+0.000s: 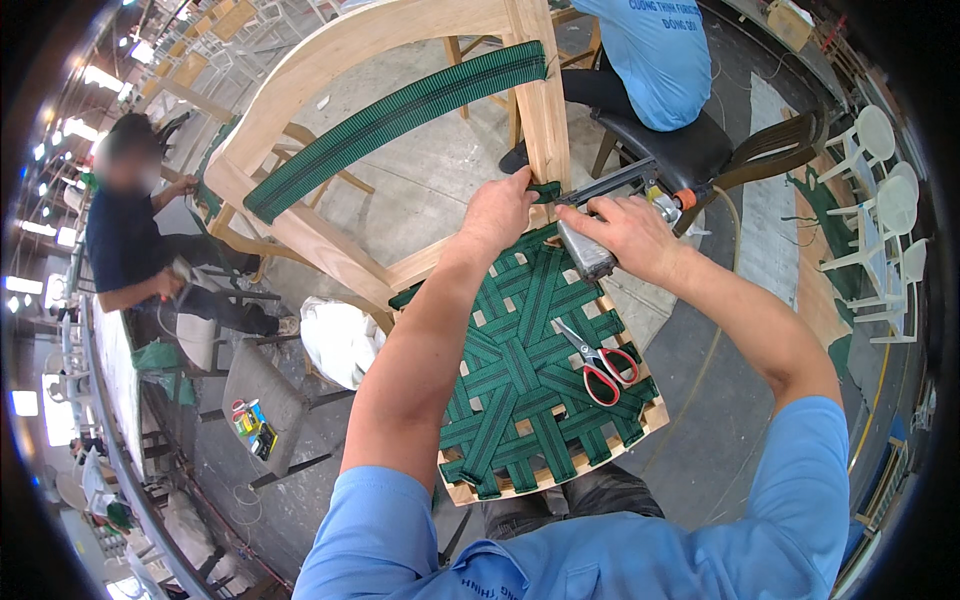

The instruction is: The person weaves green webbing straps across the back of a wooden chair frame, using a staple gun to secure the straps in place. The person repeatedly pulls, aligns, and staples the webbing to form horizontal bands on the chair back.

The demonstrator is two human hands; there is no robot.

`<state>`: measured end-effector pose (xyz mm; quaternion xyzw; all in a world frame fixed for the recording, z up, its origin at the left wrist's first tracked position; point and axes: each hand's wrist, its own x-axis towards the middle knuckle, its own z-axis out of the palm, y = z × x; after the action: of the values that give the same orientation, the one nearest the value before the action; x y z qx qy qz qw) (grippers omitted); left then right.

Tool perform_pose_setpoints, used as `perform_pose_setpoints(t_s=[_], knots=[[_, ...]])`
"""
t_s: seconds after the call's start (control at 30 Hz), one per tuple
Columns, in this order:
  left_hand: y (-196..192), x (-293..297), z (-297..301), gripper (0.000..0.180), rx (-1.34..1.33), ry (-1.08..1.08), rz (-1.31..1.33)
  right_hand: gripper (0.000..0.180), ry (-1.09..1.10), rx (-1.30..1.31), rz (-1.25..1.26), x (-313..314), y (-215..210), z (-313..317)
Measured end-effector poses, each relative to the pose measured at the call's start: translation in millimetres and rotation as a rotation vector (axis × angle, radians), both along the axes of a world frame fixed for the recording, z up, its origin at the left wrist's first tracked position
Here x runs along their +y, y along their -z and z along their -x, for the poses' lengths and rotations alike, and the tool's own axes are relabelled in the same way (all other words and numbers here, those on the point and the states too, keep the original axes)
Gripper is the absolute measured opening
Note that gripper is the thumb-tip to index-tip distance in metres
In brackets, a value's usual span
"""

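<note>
A wooden chair frame (543,125) stands in front of me, its seat woven with green webbing straps (515,365). One more green strap (400,122) spans the backrest. At the foot of the right back post, my left hand (497,212) pinches a short green webbing end (546,191) against the wood. My right hand (632,232) is wrapped round a pneumatic staple gun (585,252), held beside that same post and close to the strap end. Red-handled scissors (602,373) lie partly spread on the woven seat.
An air hose (735,215) trails from the gun to the right. A co-worker in blue (655,60) sits ahead on a dark chair (690,150); another person (135,230) works at left. A grey stool (265,405) holds small tools. White chairs (872,225) line the right side.
</note>
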<state>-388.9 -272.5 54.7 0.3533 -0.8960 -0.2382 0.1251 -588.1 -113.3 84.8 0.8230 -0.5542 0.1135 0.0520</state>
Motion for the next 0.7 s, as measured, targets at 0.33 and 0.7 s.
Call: perform_pose_setpoints(t_s=[0.33,0.7], knots=[[-5,1,1,0.023,-0.026,-0.008,-0.004,0.069,0.022,-0.028,-0.024,4,9,2],[-3,1,0,0.025,-0.008,-0.032,-0.001,0.066,0.028,0.01,-0.049,2,5,0]])
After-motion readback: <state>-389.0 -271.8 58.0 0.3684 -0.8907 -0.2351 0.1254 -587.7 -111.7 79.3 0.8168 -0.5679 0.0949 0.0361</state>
